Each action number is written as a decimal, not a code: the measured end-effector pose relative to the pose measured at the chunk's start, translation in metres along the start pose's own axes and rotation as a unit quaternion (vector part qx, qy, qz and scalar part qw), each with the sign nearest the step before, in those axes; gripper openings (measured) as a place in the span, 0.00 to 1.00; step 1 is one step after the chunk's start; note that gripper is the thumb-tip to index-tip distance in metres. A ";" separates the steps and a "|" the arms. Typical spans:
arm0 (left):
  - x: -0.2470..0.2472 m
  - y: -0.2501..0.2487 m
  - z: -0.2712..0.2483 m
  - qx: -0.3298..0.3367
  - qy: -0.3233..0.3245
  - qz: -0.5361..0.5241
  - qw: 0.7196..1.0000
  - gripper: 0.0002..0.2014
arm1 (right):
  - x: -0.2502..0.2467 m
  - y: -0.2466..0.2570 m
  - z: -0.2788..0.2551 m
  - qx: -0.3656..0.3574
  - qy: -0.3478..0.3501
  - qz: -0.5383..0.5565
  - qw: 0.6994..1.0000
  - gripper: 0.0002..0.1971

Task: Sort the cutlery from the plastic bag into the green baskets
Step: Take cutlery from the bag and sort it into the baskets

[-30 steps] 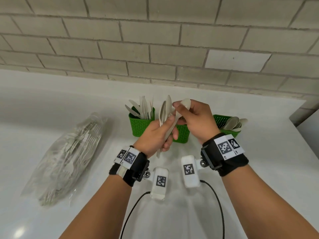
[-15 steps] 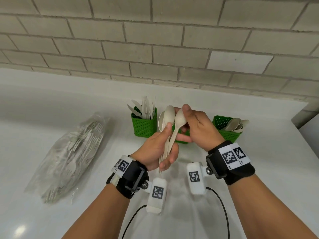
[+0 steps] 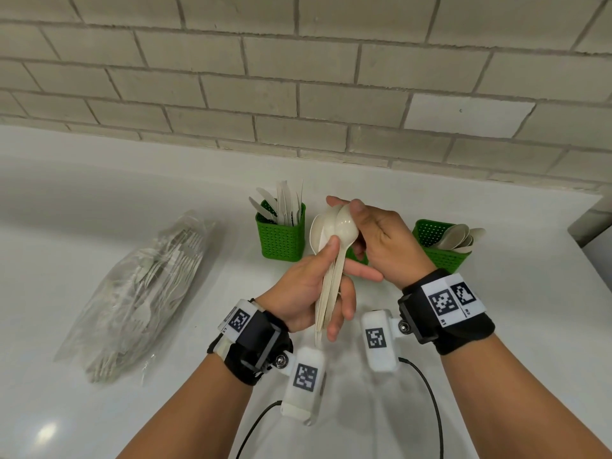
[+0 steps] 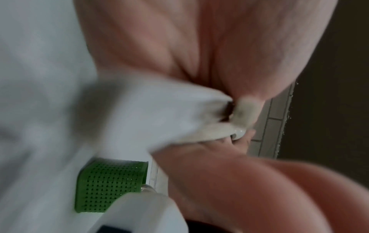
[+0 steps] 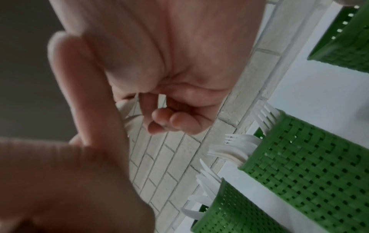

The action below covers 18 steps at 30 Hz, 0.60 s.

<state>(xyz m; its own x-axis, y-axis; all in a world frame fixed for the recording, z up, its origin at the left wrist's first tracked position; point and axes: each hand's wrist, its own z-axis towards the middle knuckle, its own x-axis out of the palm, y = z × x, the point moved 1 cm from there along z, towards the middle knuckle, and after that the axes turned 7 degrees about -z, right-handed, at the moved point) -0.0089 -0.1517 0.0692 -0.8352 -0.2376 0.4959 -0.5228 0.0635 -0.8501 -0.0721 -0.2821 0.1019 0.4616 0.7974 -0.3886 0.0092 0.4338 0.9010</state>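
Observation:
My left hand [image 3: 326, 286] grips the handles of a bundle of cream plastic spoons [image 3: 334, 233], held upright above the counter. My right hand [image 3: 347, 205] pinches the bowl of the front spoon at its top. Three green baskets stand behind. The left basket [image 3: 281, 240] holds knives. The middle basket [image 3: 356, 258] is mostly hidden by my hands; the right wrist view shows forks [image 5: 239, 141] in it. The right basket [image 3: 440, 250] holds spoons. The clear plastic bag [image 3: 142, 293] with forks lies at the left. The left wrist view is blurred, showing the spoons [image 4: 219, 130].
A white counter [image 3: 99, 409] runs back to a grey brick wall [image 3: 298, 94]. Its right edge [image 3: 589, 253] lies just past the right basket. Black cables [image 3: 430, 392] hang from the wrist cameras near me.
Both hands have come down and towards me from in front of the middle basket, still with the spoons. My right fingers have shifted onto the front spoon's bowl.

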 end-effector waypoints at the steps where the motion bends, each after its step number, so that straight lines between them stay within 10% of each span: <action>1: 0.001 0.000 0.000 -0.001 -0.004 0.003 1.000 0.35 | 0.001 -0.001 0.000 -0.003 -0.001 -0.014 1.000 0.21; 18: -0.024 0.010 0.017 0.107 -0.198 0.194 0.955 0.24 | -0.022 -0.020 0.004 0.025 -0.125 0.195 0.972 0.02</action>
<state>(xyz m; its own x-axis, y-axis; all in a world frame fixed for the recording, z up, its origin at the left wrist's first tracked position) 0.0089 -0.1620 0.0457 -0.8070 -0.5867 0.0673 -0.1061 0.0319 -0.9938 -0.0790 -0.3101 0.0934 0.6403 0.7672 0.0388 -0.1696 0.0919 0.9812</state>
